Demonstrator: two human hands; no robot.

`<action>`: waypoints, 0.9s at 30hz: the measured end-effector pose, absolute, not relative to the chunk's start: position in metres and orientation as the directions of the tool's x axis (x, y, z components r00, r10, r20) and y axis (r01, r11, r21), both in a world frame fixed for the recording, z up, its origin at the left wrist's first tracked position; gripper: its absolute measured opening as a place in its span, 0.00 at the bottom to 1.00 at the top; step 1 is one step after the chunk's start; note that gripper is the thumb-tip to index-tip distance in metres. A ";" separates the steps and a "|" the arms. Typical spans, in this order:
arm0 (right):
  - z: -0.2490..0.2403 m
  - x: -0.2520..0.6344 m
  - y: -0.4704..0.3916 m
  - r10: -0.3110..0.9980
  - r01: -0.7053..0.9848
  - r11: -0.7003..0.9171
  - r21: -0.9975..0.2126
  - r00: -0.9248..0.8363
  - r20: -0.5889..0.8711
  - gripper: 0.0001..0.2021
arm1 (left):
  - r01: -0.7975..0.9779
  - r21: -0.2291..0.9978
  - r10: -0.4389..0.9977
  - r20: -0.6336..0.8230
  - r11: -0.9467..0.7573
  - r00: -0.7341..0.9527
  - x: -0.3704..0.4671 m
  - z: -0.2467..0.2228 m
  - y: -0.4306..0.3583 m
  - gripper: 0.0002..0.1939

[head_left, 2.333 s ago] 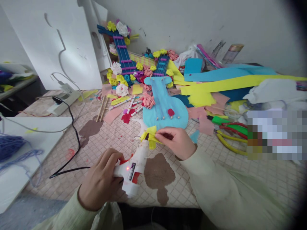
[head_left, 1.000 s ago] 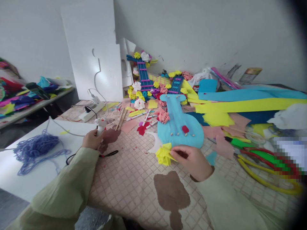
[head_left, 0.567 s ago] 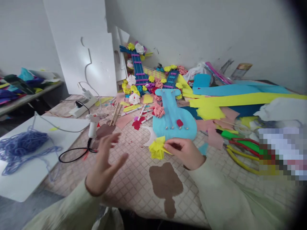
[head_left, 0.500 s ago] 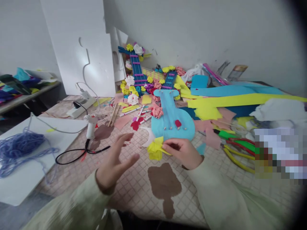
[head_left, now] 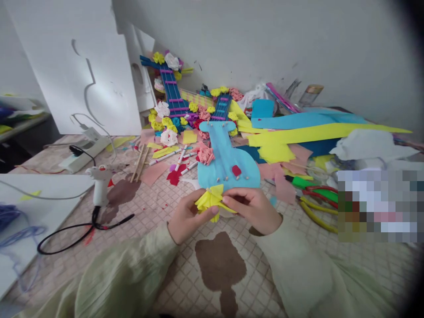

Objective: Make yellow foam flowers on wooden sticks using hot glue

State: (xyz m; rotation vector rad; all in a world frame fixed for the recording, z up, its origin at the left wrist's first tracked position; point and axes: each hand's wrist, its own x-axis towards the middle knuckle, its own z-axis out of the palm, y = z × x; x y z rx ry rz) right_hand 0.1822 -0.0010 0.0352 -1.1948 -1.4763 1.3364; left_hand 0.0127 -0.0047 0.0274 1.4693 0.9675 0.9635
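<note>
A crumpled piece of yellow paper [head_left: 212,201] is held between both hands just in front of the light blue guitar-shaped piece [head_left: 228,165]. My left hand [head_left: 190,216] grips its left side, thumb in front. On its right side, my right hand [head_left: 253,207] pinches it between thumb and fingers. The blue piece lies on the table with small pegs, a red patch and a pink paper flower [head_left: 205,154] at its left edge.
A white glue gun [head_left: 100,185] with a black cable stands at left near a power strip [head_left: 84,152]. Markers and wooden sticks [head_left: 141,163] lie beyond. Decorated dark blue guitar shapes [head_left: 172,92] lean behind. Green-and-red-handled tools [head_left: 318,192] and yellow strips [head_left: 318,134] are at right.
My left hand has moved right and closed on the yellow paper, which my right hand was holding before. The view has shifted, so the surroundings appear further left.
</note>
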 end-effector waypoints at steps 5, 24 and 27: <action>0.032 0.179 -0.002 0.966 0.194 0.066 -0.979 -0.259 0.014 0.07 | 0.031 0.998 0.956 0.034 -0.045 0.292 0.009 0.022 -0.010 0.11; 0.032 0.168 -0.011 0.984 0.262 0.146 -0.954 -0.133 0.114 0.02 | 0.045 0.999 0.962 -0.011 -0.002 0.274 0.005 0.020 -0.017 0.05; 0.030 0.168 -0.013 0.983 0.261 0.154 -0.953 -0.135 0.121 0.01 | 0.064 0.998 0.962 0.008 -0.027 0.273 0.005 0.021 -0.017 0.04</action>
